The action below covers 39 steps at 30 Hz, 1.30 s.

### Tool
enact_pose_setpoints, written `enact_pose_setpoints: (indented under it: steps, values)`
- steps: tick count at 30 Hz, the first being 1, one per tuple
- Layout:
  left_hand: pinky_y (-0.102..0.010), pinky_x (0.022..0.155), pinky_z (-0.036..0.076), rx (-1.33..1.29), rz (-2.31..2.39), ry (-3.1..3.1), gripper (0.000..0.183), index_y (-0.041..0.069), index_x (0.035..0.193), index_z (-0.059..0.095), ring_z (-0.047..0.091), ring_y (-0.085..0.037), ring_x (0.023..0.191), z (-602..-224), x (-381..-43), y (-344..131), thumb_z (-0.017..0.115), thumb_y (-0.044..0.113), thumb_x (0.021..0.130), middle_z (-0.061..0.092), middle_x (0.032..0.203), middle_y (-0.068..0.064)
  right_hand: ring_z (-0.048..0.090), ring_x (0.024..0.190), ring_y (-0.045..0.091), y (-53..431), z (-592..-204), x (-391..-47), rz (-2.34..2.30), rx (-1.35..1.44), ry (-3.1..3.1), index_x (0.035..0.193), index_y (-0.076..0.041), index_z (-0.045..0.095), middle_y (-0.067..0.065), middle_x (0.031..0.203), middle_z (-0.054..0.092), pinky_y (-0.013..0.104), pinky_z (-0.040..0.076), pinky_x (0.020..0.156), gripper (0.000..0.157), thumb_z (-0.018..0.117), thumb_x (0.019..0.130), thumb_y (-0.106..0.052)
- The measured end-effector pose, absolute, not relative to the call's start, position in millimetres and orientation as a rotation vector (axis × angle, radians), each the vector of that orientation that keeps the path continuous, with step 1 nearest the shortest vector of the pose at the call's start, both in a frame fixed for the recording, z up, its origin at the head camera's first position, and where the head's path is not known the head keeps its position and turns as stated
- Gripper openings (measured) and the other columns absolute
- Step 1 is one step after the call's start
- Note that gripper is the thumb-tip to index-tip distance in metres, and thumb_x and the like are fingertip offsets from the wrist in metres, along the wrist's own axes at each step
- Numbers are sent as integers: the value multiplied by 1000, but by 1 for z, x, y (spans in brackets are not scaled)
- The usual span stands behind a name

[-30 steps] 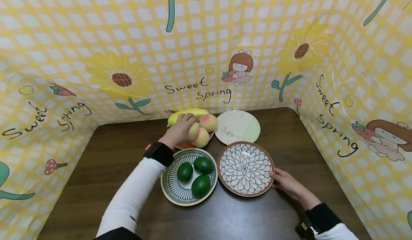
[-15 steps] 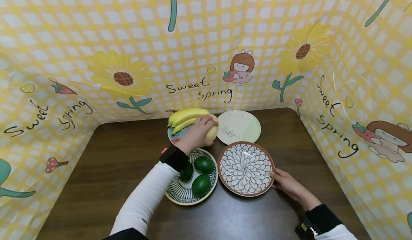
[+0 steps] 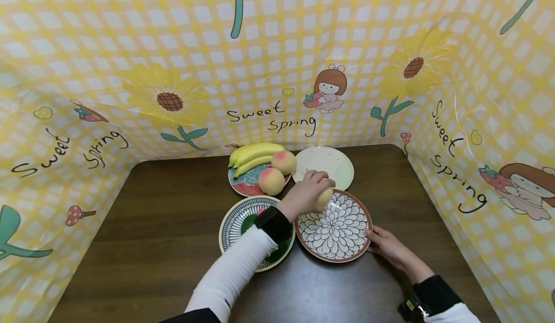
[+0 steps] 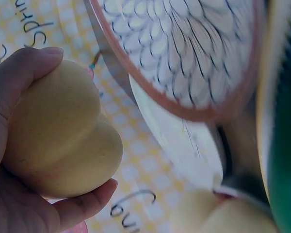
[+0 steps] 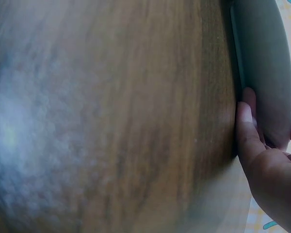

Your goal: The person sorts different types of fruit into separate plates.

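Holding 1 peach (image 3: 324,199), the left grip (image 3: 307,193) hovers by the brown plate rim (image 4: 199,114).

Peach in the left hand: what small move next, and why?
I'd probably lower the peach onto the brown-rimmed plate: in the head view the left hand holds it over that plate's far left part, the right hand grips the plate's right side, and its visible surface is bare.

Left arm (image 3: 236,270) stretches forward, left hand (image 3: 309,195) cupped, fingers (image 4: 89,206) curled, and there's the right hand (image 3: 390,247), nearer the body, thumb (image 3: 374,236) uppermost!
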State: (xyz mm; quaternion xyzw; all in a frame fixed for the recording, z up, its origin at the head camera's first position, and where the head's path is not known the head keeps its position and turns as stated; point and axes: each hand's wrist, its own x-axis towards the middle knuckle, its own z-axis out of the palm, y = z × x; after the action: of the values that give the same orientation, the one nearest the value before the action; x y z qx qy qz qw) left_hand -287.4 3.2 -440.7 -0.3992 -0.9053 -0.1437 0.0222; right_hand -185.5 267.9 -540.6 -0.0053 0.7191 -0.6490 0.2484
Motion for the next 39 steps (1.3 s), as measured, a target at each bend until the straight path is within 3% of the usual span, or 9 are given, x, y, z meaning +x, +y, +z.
enact_pose_setpoints:
  steps: [8, 16, 27, 39]
  values:
    - [-39, 89, 58, -1216, -382, -2874, 67, 22, 138, 58, 46, -25, 137, -458, -276, 31, 88, 22, 77, 54, 144, -3, 61, 97, -5, 270, -544, -186, -1786, -37, 1949, 145, 28, 19, 11, 122, 63, 18, 55, 87, 59, 34, 113, -20]
    - [-34, 97, 56, -1245, -308, -2861, 67, 24, 139, 58, 48, -21, 137, -476, -261, 53, 88, 27, 79, 56, 145, 1, 61, 97, -5, 271, -544, -186, -1787, -18, 1953, 146, 27, 18, 12, 122, 62, 18, 55, 87, 60, 34, 113, -20]
    - [-38, 94, 57, -1239, -142, -2885, 62, 28, 137, 58, 45, -18, 142, -493, -247, 76, 86, 34, 82, 53, 149, 3, 60, 98, -6, 266, -546, -186, -1783, -5, 1970, 149, 25, 18, 24, 131, 56, 17, 55, 87, 60, 33, 113, -21]
    - [-40, 96, 56, -1200, -227, -2878, 61, 23, 137, 55, 47, -23, 141, -506, -248, 82, 83, 34, 83, 51, 148, -5, 60, 98, -4, 265, -546, -185, -1782, 41, 1981, 149, 25, 17, 32, 134, 52, 18, 54, 87, 58, 32, 113, -19]
